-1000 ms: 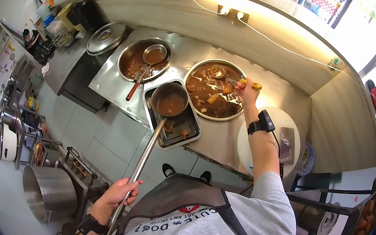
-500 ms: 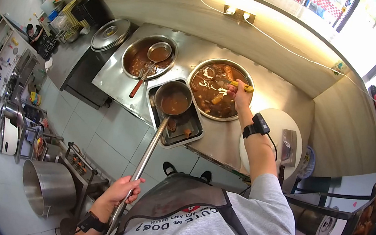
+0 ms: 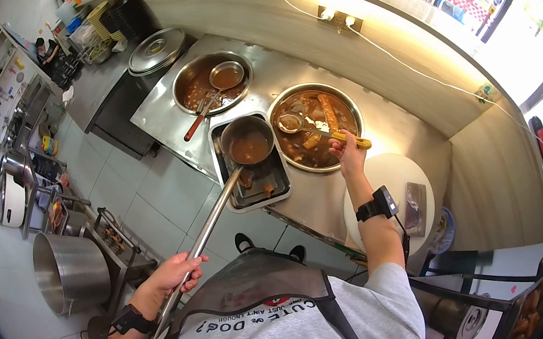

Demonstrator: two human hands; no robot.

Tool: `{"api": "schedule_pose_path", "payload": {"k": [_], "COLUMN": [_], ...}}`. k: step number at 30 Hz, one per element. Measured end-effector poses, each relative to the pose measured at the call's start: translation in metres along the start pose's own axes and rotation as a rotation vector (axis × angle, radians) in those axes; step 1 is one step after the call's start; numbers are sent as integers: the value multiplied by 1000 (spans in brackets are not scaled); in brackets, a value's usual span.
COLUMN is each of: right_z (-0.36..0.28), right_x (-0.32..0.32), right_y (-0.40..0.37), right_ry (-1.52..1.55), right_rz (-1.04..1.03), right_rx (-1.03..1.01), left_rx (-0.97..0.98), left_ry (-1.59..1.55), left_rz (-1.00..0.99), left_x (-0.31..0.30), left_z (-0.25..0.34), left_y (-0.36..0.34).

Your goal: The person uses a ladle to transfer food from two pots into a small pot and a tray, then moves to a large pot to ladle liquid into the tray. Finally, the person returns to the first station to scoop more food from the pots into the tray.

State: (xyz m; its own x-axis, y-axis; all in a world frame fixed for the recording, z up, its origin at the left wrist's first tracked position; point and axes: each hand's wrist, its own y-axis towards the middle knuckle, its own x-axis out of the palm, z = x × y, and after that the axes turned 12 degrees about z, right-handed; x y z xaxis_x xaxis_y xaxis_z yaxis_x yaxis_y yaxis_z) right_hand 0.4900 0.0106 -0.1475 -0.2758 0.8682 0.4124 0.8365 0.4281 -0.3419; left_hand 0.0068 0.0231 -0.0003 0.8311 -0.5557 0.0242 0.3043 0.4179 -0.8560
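My left hand (image 3: pixel 177 272) is wrapped round the long metal handle of a big ladle (image 3: pixel 247 142). Its deep bowl holds brown broth and rests over a black-and-silver tray (image 3: pixel 277 191) with a few brown pieces in it. In my right hand (image 3: pixel 350 154) is a smaller ladle (image 3: pixel 289 123) with a yellow handle. Its bowl, with brown liquid in it, is at the surface of the right-hand pot (image 3: pixel 362 118). That pot contains brown stew, with a long orange-brown piece (image 3: pixel 327 113) showing near the top.
Left of it stands another pot (image 3: pixel 177 92) of brown stew, a red-handled ladle (image 3: pixel 227 76) resting in it. A round white board (image 3: pixel 380 177) carries a cleaver (image 3: pixel 415 209) at my right. A steel lid (image 3: pixel 157 51) lies at the back left. A large stockpot (image 3: pixel 70 273) stands lower left.
The smaller ladle's bowl has come up to the stew's surface, its shaft now visible. My right hand has shifted slightly. The left hand and big ladle stay nearly still.
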Motion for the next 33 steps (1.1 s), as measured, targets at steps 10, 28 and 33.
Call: {"api": "schedule_pose_path", "payload": {"k": [10, 28, 33], "right_z": [-70, -62, -43], "right_x": [19, 9, -13], "right_y": [-66, -143, -138], "right_ry": [-79, -766, -447], "right_rz": [-57, -879, -558], "right_rx": [-82, -1185, -753], "left_rx": [6, 27, 35], "left_ry": [26, 32, 18], "left_rz": [4, -1, 32], "left_x": [-3, 0, 4], "left_z": [-1, -1, 0], "left_y": [3, 3, -1]}}
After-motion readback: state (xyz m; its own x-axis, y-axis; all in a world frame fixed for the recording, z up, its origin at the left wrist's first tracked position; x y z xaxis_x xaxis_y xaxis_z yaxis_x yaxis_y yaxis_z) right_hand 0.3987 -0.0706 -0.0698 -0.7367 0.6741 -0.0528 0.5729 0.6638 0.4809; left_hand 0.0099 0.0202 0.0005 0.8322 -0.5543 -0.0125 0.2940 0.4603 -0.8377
